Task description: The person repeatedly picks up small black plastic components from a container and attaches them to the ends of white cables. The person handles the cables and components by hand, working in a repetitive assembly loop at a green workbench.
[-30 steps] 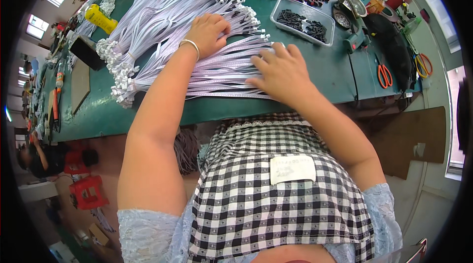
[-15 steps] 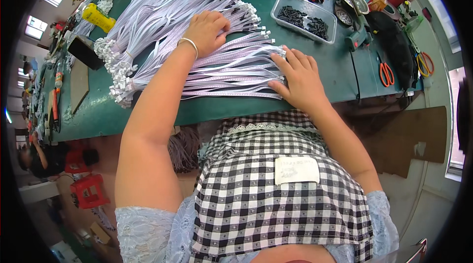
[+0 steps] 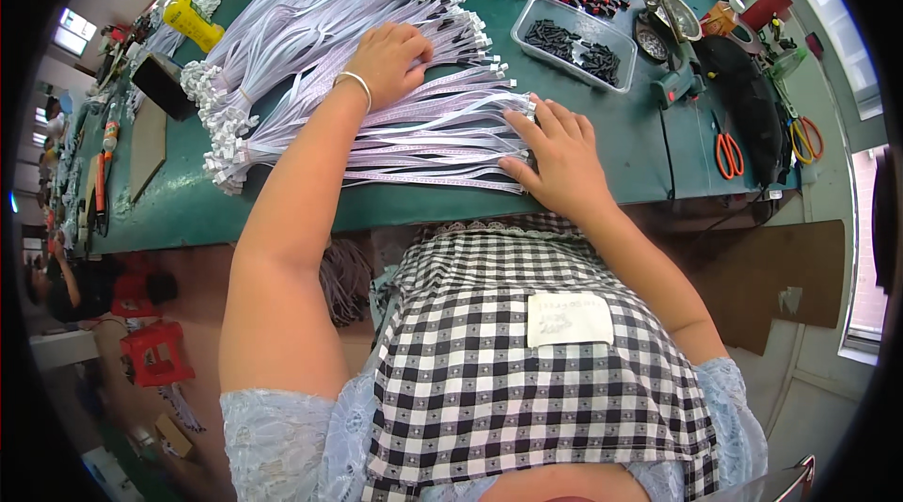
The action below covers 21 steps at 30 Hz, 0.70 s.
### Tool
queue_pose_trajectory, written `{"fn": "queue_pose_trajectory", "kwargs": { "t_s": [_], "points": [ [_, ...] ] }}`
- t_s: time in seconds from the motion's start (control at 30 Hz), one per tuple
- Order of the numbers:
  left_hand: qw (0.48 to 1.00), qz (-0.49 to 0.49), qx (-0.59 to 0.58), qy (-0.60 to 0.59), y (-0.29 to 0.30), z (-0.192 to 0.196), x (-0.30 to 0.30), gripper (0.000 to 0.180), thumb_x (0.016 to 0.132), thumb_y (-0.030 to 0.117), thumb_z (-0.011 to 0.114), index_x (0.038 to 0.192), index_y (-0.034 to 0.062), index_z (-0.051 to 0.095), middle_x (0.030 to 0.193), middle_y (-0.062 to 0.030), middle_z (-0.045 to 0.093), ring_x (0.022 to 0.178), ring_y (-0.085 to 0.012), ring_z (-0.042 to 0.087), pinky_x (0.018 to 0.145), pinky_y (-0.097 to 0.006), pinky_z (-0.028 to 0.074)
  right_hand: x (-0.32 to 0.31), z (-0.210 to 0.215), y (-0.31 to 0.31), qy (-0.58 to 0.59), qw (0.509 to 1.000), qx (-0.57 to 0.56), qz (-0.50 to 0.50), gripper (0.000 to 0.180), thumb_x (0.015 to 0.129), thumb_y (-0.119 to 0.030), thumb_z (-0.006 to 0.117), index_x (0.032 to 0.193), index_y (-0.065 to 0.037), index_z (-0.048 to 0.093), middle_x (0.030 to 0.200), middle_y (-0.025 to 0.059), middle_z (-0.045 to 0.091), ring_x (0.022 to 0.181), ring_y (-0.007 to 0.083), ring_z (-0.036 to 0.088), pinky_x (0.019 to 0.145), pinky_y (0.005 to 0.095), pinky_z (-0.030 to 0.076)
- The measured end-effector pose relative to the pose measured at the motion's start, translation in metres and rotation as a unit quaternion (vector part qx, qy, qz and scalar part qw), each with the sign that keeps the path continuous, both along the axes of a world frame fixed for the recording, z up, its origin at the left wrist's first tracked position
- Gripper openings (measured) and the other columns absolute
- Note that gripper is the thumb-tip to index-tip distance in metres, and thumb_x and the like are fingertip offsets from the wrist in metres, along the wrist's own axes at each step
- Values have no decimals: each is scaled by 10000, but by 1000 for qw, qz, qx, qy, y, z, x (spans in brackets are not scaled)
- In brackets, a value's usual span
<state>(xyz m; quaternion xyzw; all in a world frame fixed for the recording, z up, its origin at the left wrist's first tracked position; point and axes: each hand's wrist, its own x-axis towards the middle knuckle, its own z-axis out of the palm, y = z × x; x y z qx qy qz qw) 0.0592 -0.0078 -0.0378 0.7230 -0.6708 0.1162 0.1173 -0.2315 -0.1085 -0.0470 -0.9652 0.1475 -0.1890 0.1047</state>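
I see the left hand [image 3: 393,58] pressing flat, fingers curled, on the pale ribbon cables [image 3: 376,116]. The right hand [image 3: 557,156] lies open at their connector ends, grasping nothing.

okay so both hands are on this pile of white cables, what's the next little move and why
Probably slide the right hand leftward to square up the cable ends. Its fingers rest against the connector tips at the right end of the cables, which look uneven there, while the left hand lies flat on top, pinning the bundle to the green table.
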Motion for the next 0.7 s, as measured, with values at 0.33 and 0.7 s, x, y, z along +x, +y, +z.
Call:
{"fn": "queue_pose_trajectory", "kwargs": {
  "t_s": [0.33,0.7],
  "points": [
    [1000,-6,2,-2,0,-1,2,168,778,185,610,943,175,578,1080,-45,543,1090,-263,483,948,-416,360,0,-2,-2,-12,1000,2,5,544,832,-476,617,1271,-166,536,1354,192,465,1267,323,406,1040,487,268],
    [1000,-30,0,-1,-3,2,2,157,760,141,622,910,134,576,1030,-68,551,1030,-290,501,873,-409,385,-3,-12,-18,-98,986,133,19,509,892,-447,547,1293,-135,520,1315,155,523,1237,299,446,1044,439,277]
  ]
}}
